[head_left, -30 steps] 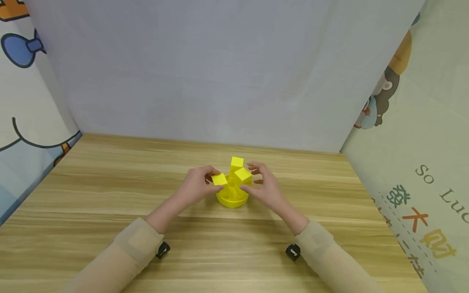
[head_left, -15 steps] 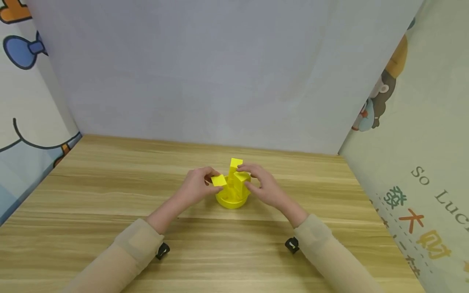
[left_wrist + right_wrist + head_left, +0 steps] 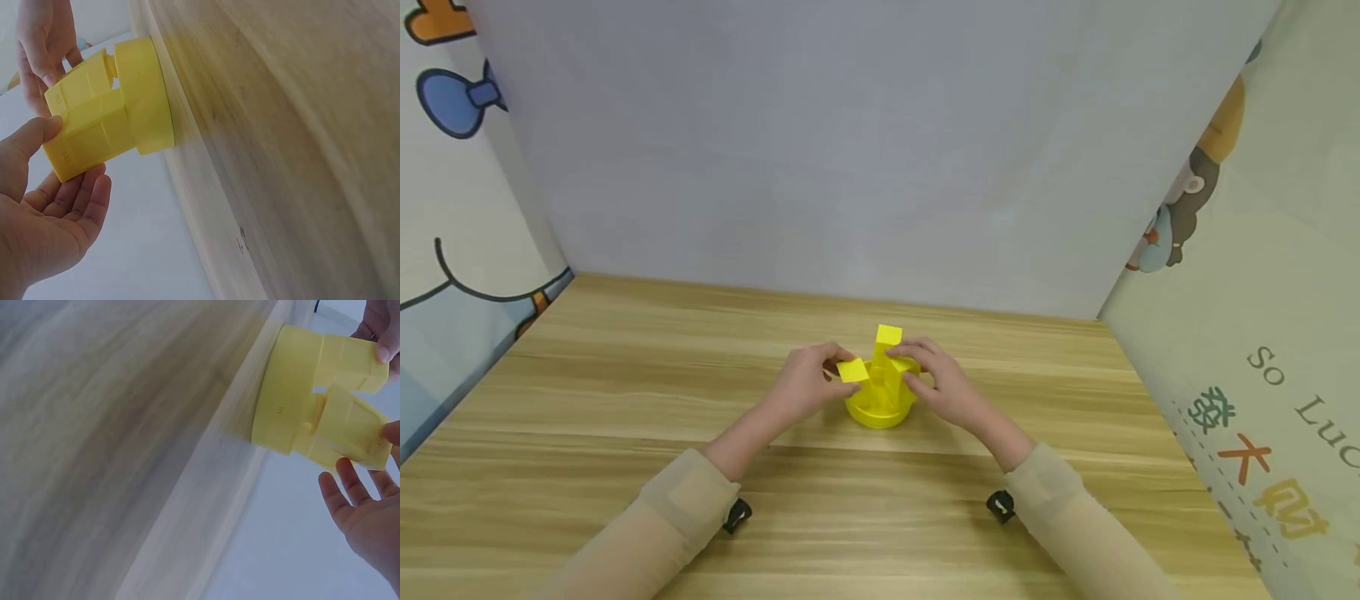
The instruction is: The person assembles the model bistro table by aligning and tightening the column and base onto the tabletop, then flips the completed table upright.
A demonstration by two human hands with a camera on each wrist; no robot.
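Observation:
A yellow round shallow base (image 3: 878,422) sits on the wooden table, with three yellow angular blocks standing up from it. My left hand (image 3: 805,379) pinches the left block (image 3: 853,370) between thumb and fingers; in the left wrist view, the thumb lies on one face of that block (image 3: 94,140) and the fingers come from below. My right hand (image 3: 951,387) holds the right block (image 3: 892,385) by its top, partly covering it. Raised digits mark the blocks and the base (image 3: 284,394). Behind both hands, the back block (image 3: 889,335) stands untouched.
The wooden table (image 3: 587,400) reaches back to a plain pale wall sheet (image 3: 850,150). Printed cartoon sheets stand at left (image 3: 490,217) and right (image 3: 1217,292). A black strap piece (image 3: 737,515) shows by the left cuff.
My right hand has moved in from beside the right block, and its fingers and thumb have closed on it. That block has turned slightly. My left hand keeps its pinch.

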